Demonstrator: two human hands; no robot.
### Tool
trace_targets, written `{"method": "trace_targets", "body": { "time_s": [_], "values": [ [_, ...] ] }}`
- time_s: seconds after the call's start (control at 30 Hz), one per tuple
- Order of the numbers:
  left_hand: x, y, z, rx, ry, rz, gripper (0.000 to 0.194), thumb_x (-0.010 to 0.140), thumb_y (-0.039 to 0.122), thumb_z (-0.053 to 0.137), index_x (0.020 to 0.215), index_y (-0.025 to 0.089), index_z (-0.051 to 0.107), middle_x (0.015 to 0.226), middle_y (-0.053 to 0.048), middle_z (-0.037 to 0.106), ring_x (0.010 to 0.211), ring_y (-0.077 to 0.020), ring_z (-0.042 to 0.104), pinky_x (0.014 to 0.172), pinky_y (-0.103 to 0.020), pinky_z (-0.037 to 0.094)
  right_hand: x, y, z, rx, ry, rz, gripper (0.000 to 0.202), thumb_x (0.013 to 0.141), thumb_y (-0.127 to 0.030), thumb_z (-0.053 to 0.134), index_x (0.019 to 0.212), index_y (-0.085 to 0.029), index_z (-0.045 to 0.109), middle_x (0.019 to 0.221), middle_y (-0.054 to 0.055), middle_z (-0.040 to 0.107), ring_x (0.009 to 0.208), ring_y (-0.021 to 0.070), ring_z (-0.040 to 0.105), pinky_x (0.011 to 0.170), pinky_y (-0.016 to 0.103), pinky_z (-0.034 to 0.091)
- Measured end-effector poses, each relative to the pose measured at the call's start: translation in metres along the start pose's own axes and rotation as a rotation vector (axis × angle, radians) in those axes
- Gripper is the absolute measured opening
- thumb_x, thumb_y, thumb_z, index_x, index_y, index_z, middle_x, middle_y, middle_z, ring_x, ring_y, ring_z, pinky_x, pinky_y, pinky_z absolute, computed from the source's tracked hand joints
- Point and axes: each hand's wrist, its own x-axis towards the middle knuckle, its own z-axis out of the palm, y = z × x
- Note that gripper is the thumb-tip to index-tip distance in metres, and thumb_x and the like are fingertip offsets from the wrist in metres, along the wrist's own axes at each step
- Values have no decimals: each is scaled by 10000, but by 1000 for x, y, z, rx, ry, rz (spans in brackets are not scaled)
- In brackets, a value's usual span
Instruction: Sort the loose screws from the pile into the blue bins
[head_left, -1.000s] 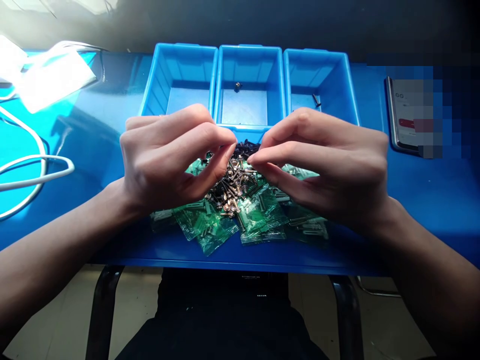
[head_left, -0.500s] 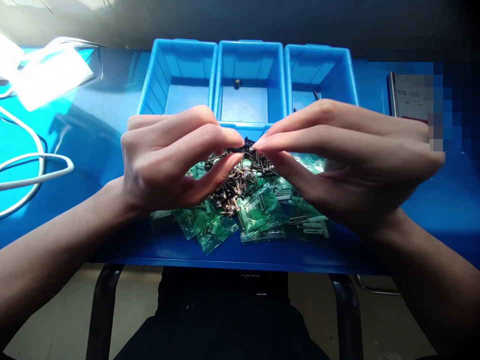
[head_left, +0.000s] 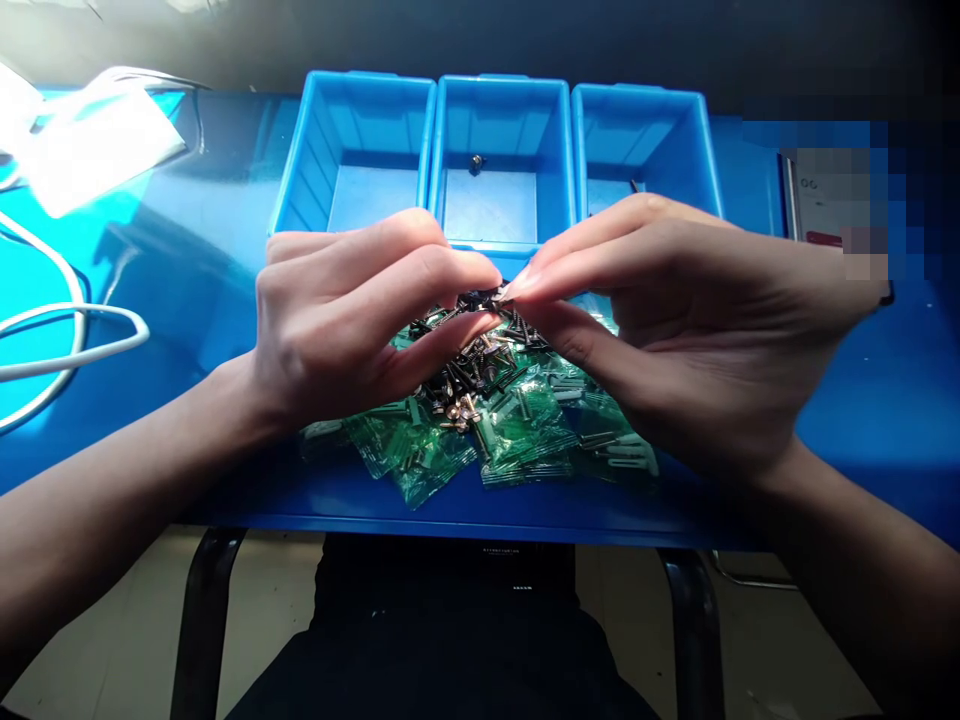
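1. Your left hand (head_left: 337,310), centre-left: thumb and forefinger narrowly parted; whether it grips anything, you cannot tell.
2. Your right hand (head_left: 697,310), centre-right: fingertips drawn together near the left's; contents hidden.
3. Screws (head_left: 465,375), loose heap, mid-frame, below your fingertips. Likely risk: a small piece slips and is lost among lookalikes.
4. Green packets (head_left: 525,420), lower centre, around the heap; slick film might slide if your wrist brushes it.
5. Middle bin (head_left: 502,120), upper centre: one fastener (head_left: 476,163) inside.
6. Right bin (head_left: 637,130), upper right: your knuckles block its near part.
7. Phone (head_left: 814,210), far right: partly covered.
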Motion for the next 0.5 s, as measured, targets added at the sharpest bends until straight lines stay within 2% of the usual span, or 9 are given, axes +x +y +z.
{"method": "trace_targets", "body": {
  "time_s": [0.2, 0.37, 0.5],
  "values": [
    [1, 1, 0, 5, -14, -6, 202, 1012, 315, 703, 1159, 178, 687, 1002, 1, 749, 805, -145, 751, 617, -232, 504, -3, 2, -1, -123, -19, -73, 238, 930, -72, 709, 1044, -273, 764, 1096, -2, 775, 1000, 166, 735, 832, 343, 658],
    [0, 3, 1, 37, 3, -24, 172, 1033, 303, 640, 1177, 215, 672, 992, 35, 741, 805, -132, 755, 626, -231, 526, -2, 1, -1, -87, -22, -11, 242, 934, -112, 700, 1071, -297, 776, 1132, 21, 760, 1038, 215, 737, 868, 393, 673],
    [-1, 3, 1, 71, 1, -36, 173, 1033, 301, 627, 1191, 241, 658, 958, 45, 735, 772, -118, 731, 623, -236, 519, 0, 1, 1, -41, -49, 26, 183, 969, -158, 671, 1066, -286, 761, 1096, 29, 759, 1031, 203, 734, 872, 372, 660]
  ]
}}
